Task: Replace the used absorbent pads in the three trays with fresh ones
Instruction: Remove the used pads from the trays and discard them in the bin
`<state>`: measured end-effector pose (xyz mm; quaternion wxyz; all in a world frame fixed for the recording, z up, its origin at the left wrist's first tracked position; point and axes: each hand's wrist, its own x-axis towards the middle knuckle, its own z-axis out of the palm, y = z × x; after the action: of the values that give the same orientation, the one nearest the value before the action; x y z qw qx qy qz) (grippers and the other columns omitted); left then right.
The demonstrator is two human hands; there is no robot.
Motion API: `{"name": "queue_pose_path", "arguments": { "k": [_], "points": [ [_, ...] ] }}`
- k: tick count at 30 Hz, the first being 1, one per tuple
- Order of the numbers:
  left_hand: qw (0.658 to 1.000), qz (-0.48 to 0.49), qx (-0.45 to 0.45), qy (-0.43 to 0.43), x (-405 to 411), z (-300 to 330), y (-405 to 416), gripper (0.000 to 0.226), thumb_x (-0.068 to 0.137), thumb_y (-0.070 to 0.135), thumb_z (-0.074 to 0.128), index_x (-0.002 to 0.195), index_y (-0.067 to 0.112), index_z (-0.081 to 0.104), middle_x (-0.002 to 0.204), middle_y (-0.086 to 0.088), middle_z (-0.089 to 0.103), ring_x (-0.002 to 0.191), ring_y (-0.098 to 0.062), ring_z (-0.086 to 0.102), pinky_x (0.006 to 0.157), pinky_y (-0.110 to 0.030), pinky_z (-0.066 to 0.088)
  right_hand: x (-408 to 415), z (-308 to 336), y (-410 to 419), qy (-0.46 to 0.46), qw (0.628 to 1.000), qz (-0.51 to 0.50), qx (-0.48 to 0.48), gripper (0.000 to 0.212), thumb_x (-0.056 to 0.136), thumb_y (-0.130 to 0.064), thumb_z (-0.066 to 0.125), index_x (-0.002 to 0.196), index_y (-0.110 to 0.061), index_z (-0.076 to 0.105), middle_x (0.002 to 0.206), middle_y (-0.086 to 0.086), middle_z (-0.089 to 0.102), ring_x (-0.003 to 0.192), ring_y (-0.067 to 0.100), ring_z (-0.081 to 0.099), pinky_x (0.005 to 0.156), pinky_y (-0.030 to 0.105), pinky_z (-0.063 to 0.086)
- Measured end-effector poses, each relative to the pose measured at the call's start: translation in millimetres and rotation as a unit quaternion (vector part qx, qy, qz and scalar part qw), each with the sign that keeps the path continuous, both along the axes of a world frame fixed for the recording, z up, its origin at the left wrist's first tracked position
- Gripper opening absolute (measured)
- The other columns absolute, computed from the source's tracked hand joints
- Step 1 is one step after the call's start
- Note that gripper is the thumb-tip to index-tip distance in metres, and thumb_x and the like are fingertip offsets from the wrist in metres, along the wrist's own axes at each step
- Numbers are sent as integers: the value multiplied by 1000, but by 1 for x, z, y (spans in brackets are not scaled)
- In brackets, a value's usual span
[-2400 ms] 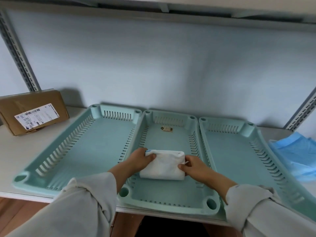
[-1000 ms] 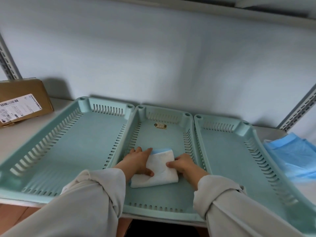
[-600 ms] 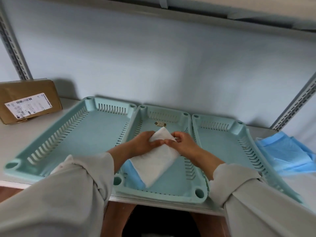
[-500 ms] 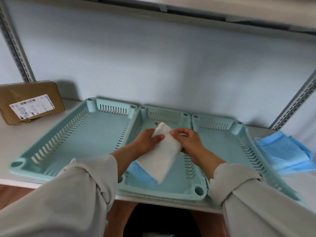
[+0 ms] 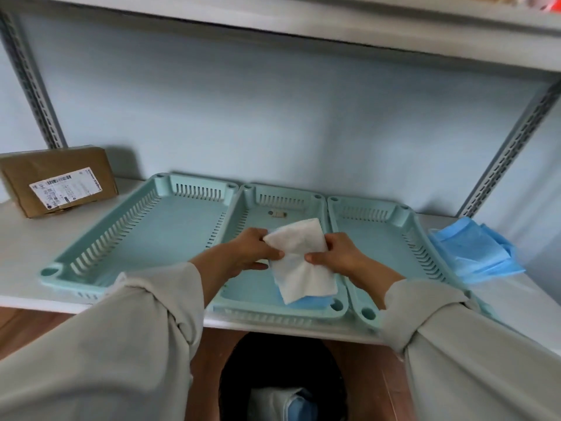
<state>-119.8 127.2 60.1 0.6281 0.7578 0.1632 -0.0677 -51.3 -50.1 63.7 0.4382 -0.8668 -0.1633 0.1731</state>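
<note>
White pad (image 5: pixel 299 259), blue underside, pinched by both hands over mid tray (image 5: pixel 258 296): L hand (image 5: pixel 253 253) grips its left edge, R hand (image 5: pixel 335 256) its right, thumbs on top. Pad half unfolded, lower end draping to tray floor near front rim. L tray (image 5: pixel 91 259) & R tray (image 5: pixel 391 235) flank mid tray, rims touching, all on white shelf (image 5: pixel 21 262). Blue pad stack (image 5: pixel 473 253) just right of R tray. Cardboard box (image 5: pixel 57 177) w/ label far left. Black bin (image 5: pixel 282 381) on floor below, white/blue wad inside.
</note>
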Motion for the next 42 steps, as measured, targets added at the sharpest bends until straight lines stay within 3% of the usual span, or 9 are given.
{"name": "queue_pose_path", "arguments": {
  "k": [3, 13, 17, 20, 24, 28, 33, 37, 42],
  "points": [
    [992, -113, 11, 57, -25, -5, 5, 21, 83, -1, 67, 89, 18, 62, 93, 0, 63, 92, -11, 60, 95, -30, 51, -14, -10, -16, 62, 997, 46, -16, 26, 78, -5, 74, 102, -5, 65, 103, 12, 68, 96, 26, 65, 89, 40, 53],
    [965, -236, 8, 113, -69, -16, 8, 30, 88, -2, 62, 116, 8, 63, 104, -3, 65, 96, -12, 63, 81, -21, 57, -53, -18, -32, 175, 972, 150, -47, 25, 80, -2, 72, 104, -7, 68, 98, 5, 69, 89, 16, 66, 74, 26, 55],
    [960, -239, 90, 113, -77, -38, 2, 20, 86, 0, 64, 90, 19, 66, 84, -2, 64, 77, -12, 61, 67, -18, 54, -71, -38, -34, 148, 977, 136, -72, 25, 80, -1, 72, 105, -1, 67, 87, 3, 68, 75, 9, 64, 58, 16, 53],
    [951, -236, 171, 102, -77, -69, -5, 18, 86, -1, 63, 85, 17, 59, 73, -3, 54, 61, -11, 50, 53, -19, 44, -80, -69, -36, 100, 984, 116, -89, 21, 78, -3, 75, 98, -5, 69, 86, 2, 67, 79, 13, 64, 65, 18, 52],
    [938, -239, 212, 137, -74, -115, -13, 28, 87, 11, 61, 115, 16, 57, 92, -4, 54, 80, -17, 54, 66, -28, 49, -86, -113, -37, 55, 984, 116, -126, 13, 79, -7, 73, 77, -16, 64, 76, -6, 60, 76, 8, 57, 63, 17, 44],
    [957, -158, 196, 143, -72, -151, -22, 17, 88, 12, 58, 105, 14, 55, 91, -7, 51, 82, -20, 52, 59, -26, 47, -83, -154, -29, 7, 979, 74, -191, 36, 79, -22, 72, 57, -29, 45, 60, -12, 45, 67, 11, 46, 51, 21, 32],
    [967, -105, 193, 130, -65, -183, -17, 36, 89, 13, 58, 124, 9, 55, 116, -14, 59, 100, -25, 58, 65, -27, 48, -79, -188, -23, 38, 972, 57, -225, 12, 80, -25, 71, 84, -16, 64, 85, 3, 62, 85, 23, 62, 66, 25, 38],
    [970, -48, 218, 93, -61, -205, -5, 34, 89, 2, 51, 121, 6, 63, 126, -10, 62, 118, -25, 57, 103, -26, 42, -80, -225, -15, 115, 955, 82, -259, 28, 83, -30, 68, 103, -12, 59, 102, 9, 63, 99, 28, 63, 69, 28, 43],
    [977, -30, 197, 79, -53, -220, -4, 33, 88, -2, 46, 112, 6, 68, 115, -12, 68, 110, -25, 61, 101, -28, 45, -87, -262, -2, 215, 940, 35, -265, 60, 81, -33, 70, 131, -8, 47, 130, 13, 55, 119, 29, 55, 93, 31, 48]
  ]
}}
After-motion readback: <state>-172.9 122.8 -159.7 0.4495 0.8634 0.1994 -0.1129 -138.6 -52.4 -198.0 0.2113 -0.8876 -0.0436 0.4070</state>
